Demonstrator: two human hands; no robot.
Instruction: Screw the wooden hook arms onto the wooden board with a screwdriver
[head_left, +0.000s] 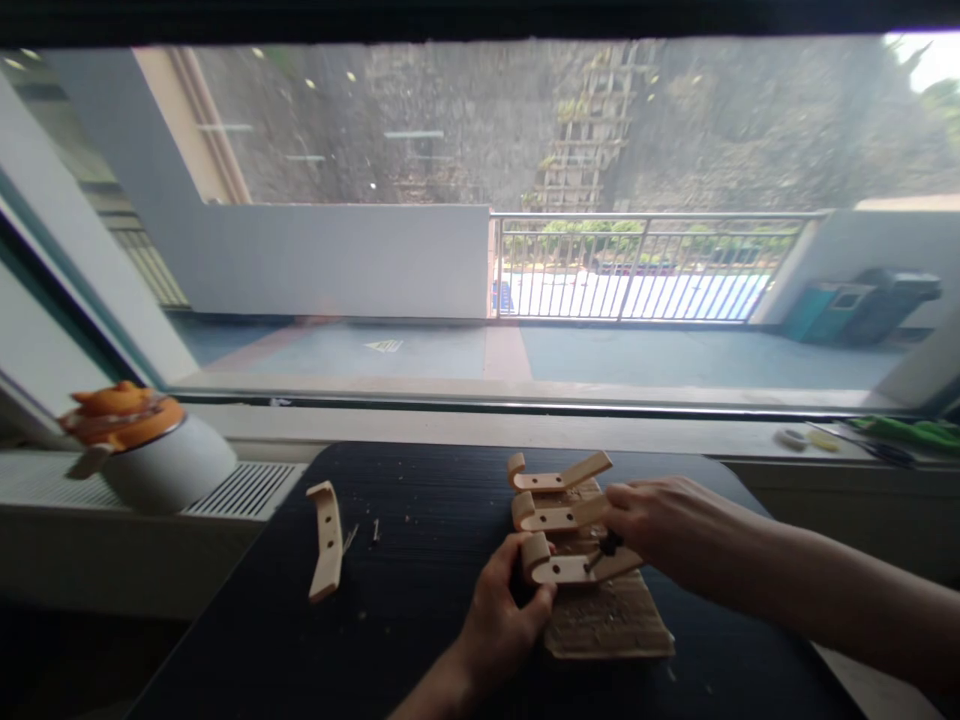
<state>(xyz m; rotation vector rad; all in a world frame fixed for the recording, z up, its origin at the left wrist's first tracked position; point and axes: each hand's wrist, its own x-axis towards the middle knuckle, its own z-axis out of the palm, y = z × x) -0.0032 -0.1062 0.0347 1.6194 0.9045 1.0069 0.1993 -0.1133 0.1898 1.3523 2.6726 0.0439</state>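
My left hand [506, 600] pinches the curled end of the nearest pale wooden hook [564, 570], fingers on one side and thumb on the other. This hook lies across a brown wooden board [609, 620] on the dark table. My right hand [645, 515] is closed round a screwdriver [609, 545]; its handle is mostly hidden. The thin shaft slants down to one of the two holes in the nearest hook. Farther up the board lie a middle wooden hook [553, 518] and a far wooden hook [546, 482], each with two dark holes or screw heads.
A loose wooden hook [327, 545] lies on the left of the black table [420, 640], beside several small screws [376, 530]. A white pot with an orange top [172, 460] stands on the left sill. Tape and green cloth [911, 435] lie on the right sill, below the window.
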